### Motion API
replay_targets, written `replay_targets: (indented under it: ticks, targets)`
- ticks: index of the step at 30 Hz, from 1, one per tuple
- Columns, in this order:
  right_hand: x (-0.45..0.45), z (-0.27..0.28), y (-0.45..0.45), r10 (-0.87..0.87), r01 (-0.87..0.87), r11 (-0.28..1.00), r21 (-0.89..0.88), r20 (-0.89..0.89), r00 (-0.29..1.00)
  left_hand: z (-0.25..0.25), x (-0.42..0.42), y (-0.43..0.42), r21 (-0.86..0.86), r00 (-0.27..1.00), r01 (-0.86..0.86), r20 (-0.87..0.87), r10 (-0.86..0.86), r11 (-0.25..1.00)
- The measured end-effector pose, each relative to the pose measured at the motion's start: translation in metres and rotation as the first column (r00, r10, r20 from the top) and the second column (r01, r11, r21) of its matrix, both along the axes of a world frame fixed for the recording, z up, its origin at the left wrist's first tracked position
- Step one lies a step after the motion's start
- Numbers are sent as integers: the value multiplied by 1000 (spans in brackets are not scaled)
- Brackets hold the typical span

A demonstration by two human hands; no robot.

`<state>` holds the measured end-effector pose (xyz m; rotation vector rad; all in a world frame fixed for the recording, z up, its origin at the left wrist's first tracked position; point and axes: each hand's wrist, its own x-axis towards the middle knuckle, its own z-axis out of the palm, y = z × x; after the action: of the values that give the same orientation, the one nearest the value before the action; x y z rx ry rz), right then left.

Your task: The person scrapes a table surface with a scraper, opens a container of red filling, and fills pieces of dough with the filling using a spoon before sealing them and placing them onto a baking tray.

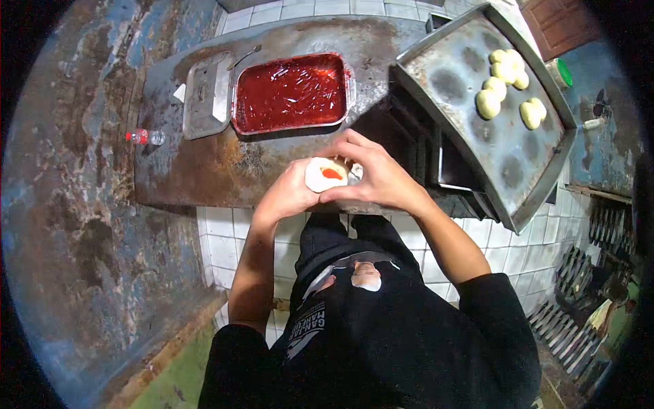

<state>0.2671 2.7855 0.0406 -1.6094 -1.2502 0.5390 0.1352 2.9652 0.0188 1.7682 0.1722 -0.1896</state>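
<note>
A round of pale dough (317,178) with red filling showing in its middle is held between both hands, over the table's front edge. My left hand (286,192) cups it from the left side. The fingers and thumb of my right hand (368,170) close on its right edge. Just beyond the hands lies a rectangular metal pan (351,92) of glossy red filling (289,95). Several pale dough balls (488,104) rest in clusters on a large dark tray (446,129) at the right.
Left of the pan are a flat metal tray or lid (197,102), a spoon-like utensil (245,56) and a small bottle with a red cap (146,137). Dark trays (456,163) sit beneath the large tray. A green-rimmed container (562,73) stands behind it.
</note>
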Motion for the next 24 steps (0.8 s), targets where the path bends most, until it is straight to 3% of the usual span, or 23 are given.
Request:
replay_targets:
  ticks: [2, 3, 5, 7, 9, 10, 11, 12, 13, 15, 18, 20, 24]
  targets:
    - [1, 9, -15, -61, 63, 998, 8, -178, 982, 16, 3, -10, -18, 999, 27, -23, -28, 999]
    - [-1, 13, -22, -80, 84, 996, 16, -160, 984, 27, 3, -19, -11, 999, 48, -4, -48, 999]
    - [-6, 12, -34, -157, 149, 987, -57, -517, 841, 42, 1, -37, -426, 997, -57, 31, 77, 903]
    - [-11, 18, -42, -218, 215, 973, -78, -601, 769, 35, 3, -41, -415, 993, -17, 99, 63, 910]
    - [-19, 48, -46, -201, 216, 974, -73, -723, 660, 39, 7, -45, -523, 982, -139, 37, 185, 841]
    - [-23, 56, -47, -257, 297, 955, 3, -493, 831, 42, 7, -52, -554, 964, -210, 22, 266, 806]
    - [-25, 64, -47, -322, 349, 932, 97, -220, 921, 43, 6, -49, -556, 967, -187, 42, 252, 810]
    - [-32, 95, -51, -332, 333, 943, -20, 40, 942, 41, 6, -45, -556, 972, -160, 57, 230, 816]
    - [-39, 111, -48, -292, 303, 952, -54, 151, 944, 41, 4, -42, -556, 976, -137, 65, 208, 820]
    - [-45, 114, -34, -189, 204, 978, 38, 562, 805, 50, 0, -38, -566, 983, -66, 106, 152, 822]
    - [-44, 119, -16, -165, 163, 985, 48, 509, 845, 72, -8, -26, -541, 971, -90, 139, 194, 836]
    - [-50, 121, -4, -184, 169, 983, 72, 308, 933, 79, -13, -4, -639, 998, -27, 26, 56, 769]
    - [-69, 127, 13, -269, 274, 962, 3, 207, 941, 88, -34, 20, -776, 999, 10, 36, 27, 631]
